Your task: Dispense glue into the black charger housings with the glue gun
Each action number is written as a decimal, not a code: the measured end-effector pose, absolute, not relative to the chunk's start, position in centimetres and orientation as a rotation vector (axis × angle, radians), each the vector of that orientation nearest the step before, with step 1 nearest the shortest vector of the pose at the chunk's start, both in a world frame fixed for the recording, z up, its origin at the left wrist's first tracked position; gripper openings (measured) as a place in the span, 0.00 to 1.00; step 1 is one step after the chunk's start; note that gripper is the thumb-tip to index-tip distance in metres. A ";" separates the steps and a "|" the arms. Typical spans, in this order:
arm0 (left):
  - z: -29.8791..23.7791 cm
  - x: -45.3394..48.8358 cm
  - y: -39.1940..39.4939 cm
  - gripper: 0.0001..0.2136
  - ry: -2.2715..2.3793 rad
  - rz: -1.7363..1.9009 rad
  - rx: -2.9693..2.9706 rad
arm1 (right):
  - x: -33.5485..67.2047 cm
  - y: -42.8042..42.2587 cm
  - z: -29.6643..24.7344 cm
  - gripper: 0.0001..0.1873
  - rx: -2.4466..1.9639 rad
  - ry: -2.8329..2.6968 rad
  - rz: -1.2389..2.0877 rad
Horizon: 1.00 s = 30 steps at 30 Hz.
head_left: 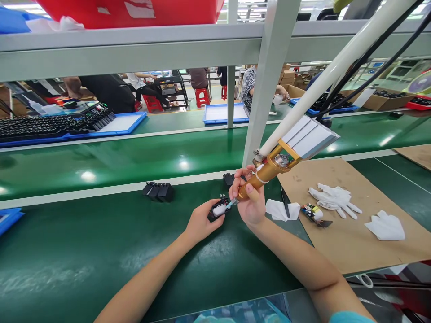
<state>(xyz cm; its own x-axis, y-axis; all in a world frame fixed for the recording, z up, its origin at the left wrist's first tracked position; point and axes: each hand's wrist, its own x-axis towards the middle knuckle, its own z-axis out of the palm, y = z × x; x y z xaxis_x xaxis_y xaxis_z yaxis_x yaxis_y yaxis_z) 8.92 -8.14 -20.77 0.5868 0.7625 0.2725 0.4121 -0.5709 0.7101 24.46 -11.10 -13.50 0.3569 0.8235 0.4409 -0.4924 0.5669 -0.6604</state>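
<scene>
My left hand (204,220) is closed around a small black plastic housing (214,216) with a white part inside. In my right hand (251,202) is a brass-coloured glue dispensing gun (261,177), fed from above by a thick white hose (299,101). Its thin bluish nozzle (232,204) points down and left at the housing, its tip at or just over the opening. Just behind my right fingers stands another black housing (228,179), partly hidden. Farther left, several black housings (158,191) stand in a row on the green bench (101,251).
On the right, a brown board (357,242) carries white gloves (335,197), a folded white cloth (385,225) and a circuit board (314,213). A black pen-like tool (284,201) lies on white tissue. A grey post (266,85) rises ahead. People work beyond the green conveyor (134,157).
</scene>
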 end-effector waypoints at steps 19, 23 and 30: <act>-20.9 10.1 -10.0 0.19 0.771 0.888 2.204 | 23.4 -12.5 -12.8 0.15 -0.389 -0.861 0.954; -21.0 10.0 -9.8 0.18 0.862 0.812 2.169 | 23.8 -12.0 -12.9 0.17 -0.437 -0.859 0.929; -21.5 9.2 -8.2 0.17 1.030 0.657 2.245 | 24.6 -11.0 -13.3 0.21 -0.460 -0.841 0.860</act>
<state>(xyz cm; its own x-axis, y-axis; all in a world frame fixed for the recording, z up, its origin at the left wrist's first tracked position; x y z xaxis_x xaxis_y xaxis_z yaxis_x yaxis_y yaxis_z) 9.23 -8.20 -21.53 0.5812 0.7909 0.1916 0.5068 -0.5360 0.6752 24.57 -10.95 -13.35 0.3711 0.8091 0.4556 -0.4729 0.5869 -0.6572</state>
